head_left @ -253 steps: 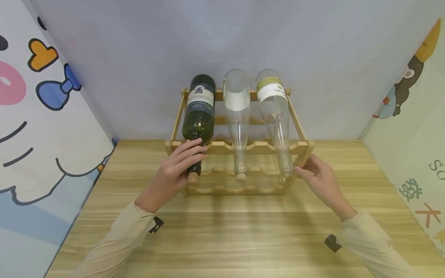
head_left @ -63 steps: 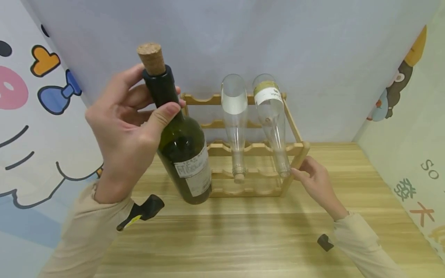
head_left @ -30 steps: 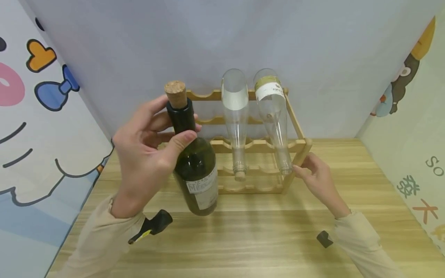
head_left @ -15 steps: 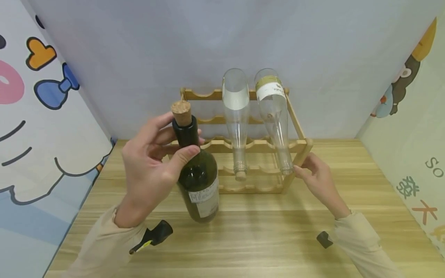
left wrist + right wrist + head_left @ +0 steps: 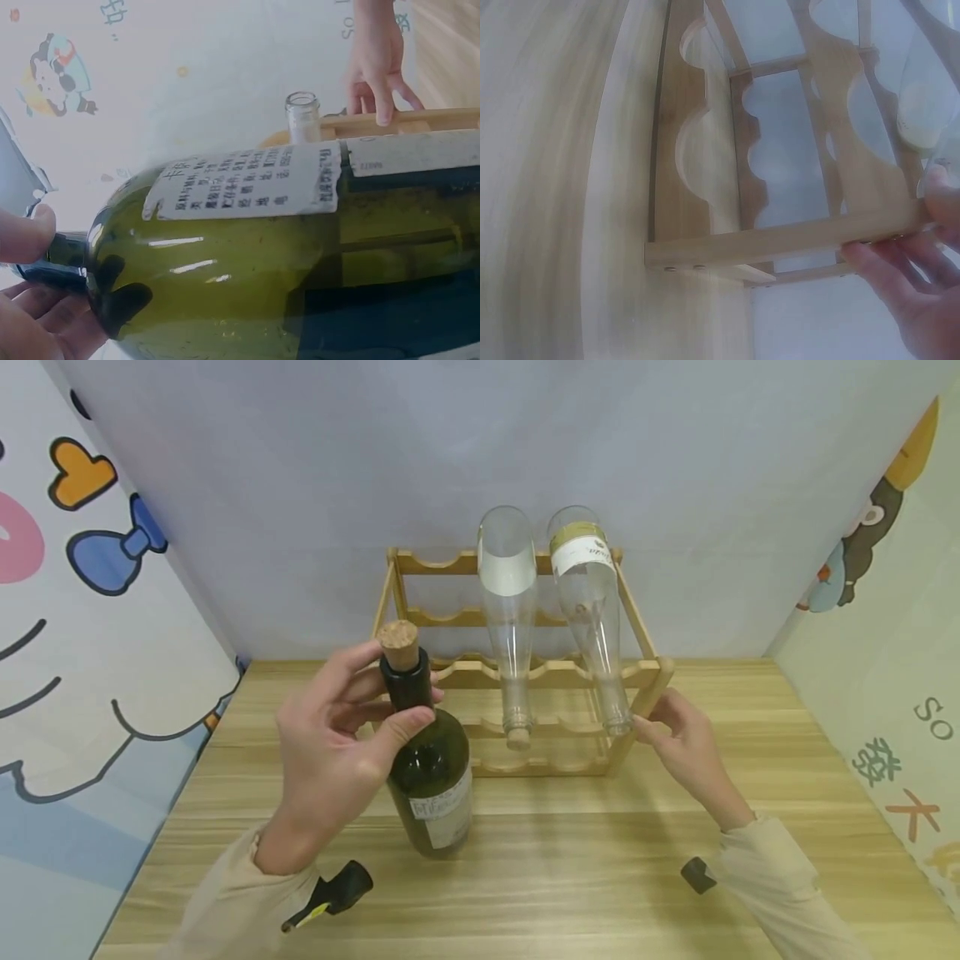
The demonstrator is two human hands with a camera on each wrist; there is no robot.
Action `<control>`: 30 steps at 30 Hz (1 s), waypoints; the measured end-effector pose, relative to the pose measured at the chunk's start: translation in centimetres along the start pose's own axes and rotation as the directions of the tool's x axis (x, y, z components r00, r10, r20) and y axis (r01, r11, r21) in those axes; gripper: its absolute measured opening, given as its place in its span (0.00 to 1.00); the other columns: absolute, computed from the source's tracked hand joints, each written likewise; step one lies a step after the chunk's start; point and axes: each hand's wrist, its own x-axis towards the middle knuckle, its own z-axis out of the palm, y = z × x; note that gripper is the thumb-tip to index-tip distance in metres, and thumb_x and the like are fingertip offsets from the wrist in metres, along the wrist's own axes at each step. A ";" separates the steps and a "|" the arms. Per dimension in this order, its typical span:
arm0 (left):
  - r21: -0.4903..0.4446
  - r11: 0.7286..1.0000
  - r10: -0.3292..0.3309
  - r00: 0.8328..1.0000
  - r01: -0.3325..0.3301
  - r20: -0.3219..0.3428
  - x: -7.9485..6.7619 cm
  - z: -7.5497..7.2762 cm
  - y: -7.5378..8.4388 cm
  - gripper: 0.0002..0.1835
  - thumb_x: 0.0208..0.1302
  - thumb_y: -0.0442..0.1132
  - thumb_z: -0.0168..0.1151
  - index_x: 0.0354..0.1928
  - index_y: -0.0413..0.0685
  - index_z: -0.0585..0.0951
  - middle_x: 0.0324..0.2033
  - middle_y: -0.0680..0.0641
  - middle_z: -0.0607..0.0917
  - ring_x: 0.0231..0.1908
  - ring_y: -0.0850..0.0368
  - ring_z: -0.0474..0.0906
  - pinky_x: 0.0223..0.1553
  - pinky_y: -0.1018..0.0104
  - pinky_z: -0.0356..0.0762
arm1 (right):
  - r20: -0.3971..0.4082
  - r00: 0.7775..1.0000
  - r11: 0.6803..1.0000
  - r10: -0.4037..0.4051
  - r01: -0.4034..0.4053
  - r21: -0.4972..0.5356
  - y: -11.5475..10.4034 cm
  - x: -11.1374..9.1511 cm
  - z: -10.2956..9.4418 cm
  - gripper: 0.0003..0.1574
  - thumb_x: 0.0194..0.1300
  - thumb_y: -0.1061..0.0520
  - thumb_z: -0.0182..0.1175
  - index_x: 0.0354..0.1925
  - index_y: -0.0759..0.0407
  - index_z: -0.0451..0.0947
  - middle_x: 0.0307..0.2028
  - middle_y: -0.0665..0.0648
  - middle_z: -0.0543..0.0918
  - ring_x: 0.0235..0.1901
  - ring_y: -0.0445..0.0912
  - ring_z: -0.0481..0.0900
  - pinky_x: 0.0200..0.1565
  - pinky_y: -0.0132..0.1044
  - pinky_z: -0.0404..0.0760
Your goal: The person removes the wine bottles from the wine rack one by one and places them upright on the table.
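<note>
My left hand (image 5: 330,752) grips a dark green wine bottle (image 5: 429,764) by its neck, thumb on the near side. The bottle is nearly upright in front of the rack's left part, a cork (image 5: 398,645) in its mouth. Whether its base touches the table cannot be told. The left wrist view has the back label (image 5: 255,180) close up. With thumb and fingers, my right hand (image 5: 684,747) holds the right front post of the wooden wine rack (image 5: 555,676); the right wrist view shows the fingers (image 5: 889,274) behind that post.
Two clear glass bottles lie on the rack's top tier, necks towards me: a corked one (image 5: 510,618) in the middle and a labelled one (image 5: 592,602) at the right. The top left slot holds no bottle. A wood-grain table (image 5: 555,877) lies below; printed panels stand at both sides.
The green bottle was on the rack's top left slot; my left hand has lifted it off and turned it upright. Since then it has come lower and slightly right. My right hand stayed at the post.
</note>
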 end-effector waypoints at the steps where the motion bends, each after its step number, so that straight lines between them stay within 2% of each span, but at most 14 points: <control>1: 0.000 1.000 0.004 1.000 -0.004 0.002 -0.1 0.0 -0.1 0.29 0.38 0.11 0.66 0.50 0.23 0.74 0.33 0.31 0.84 0.34 0.54 0.85 0.31 0.65 0.83 | -0.001 1.000 1.000 -0.002 0.002 -0.003 0.0 0.0 0.0 0.15 0.62 0.72 0.58 0.47 0.76 0.71 0.37 0.58 0.78 0.38 0.35 0.76 0.38 0.24 0.80; 3: 0.001 1.000 0.006 1.000 -0.006 0.003 -0.4 0.0 -0.3 0.30 0.38 0.11 0.66 0.50 0.23 0.74 0.32 0.32 0.84 0.35 0.55 0.85 0.31 0.65 0.83 | -0.006 1.000 1.000 -0.009 0.009 -0.002 0.1 0.0 0.1 0.15 0.61 0.72 0.58 0.47 0.76 0.71 0.37 0.58 0.78 0.37 0.35 0.76 0.37 0.24 0.80; 9: -0.012 1.000 -0.016 1.000 0.016 0.002 -1.3 0.1 -0.8 0.30 0.36 0.11 0.67 0.49 0.22 0.74 0.33 0.32 0.84 0.36 0.55 0.85 0.31 0.64 0.84 | -0.016 1.000 1.000 -0.023 0.023 0.018 0.3 0.1 0.1 0.15 0.60 0.73 0.58 0.47 0.76 0.71 0.36 0.48 0.76 0.36 0.35 0.76 0.36 0.25 0.81; 16: -0.031 0.999 -0.018 1.000 0.018 0.013 -2.2 0.2 -1.1 0.30 0.35 0.10 0.67 0.48 0.23 0.74 0.32 0.32 0.84 0.36 0.54 0.85 0.32 0.63 0.83 | -0.015 1.000 1.000 -0.015 0.015 -0.006 0.1 -0.1 0.1 0.14 0.60 0.73 0.59 0.45 0.76 0.71 0.36 0.54 0.77 0.37 0.35 0.76 0.37 0.24 0.80; 30: -0.002 0.999 -0.037 0.998 0.037 0.043 -3.3 0.4 -2.2 0.31 0.36 0.11 0.68 0.49 0.24 0.74 0.33 0.34 0.85 0.37 0.57 0.85 0.32 0.64 0.83 | -0.013 1.000 1.000 -0.005 0.006 0.017 0.2 0.0 0.1 0.14 0.60 0.72 0.59 0.45 0.75 0.72 0.35 0.46 0.76 0.37 0.36 0.76 0.37 0.25 0.80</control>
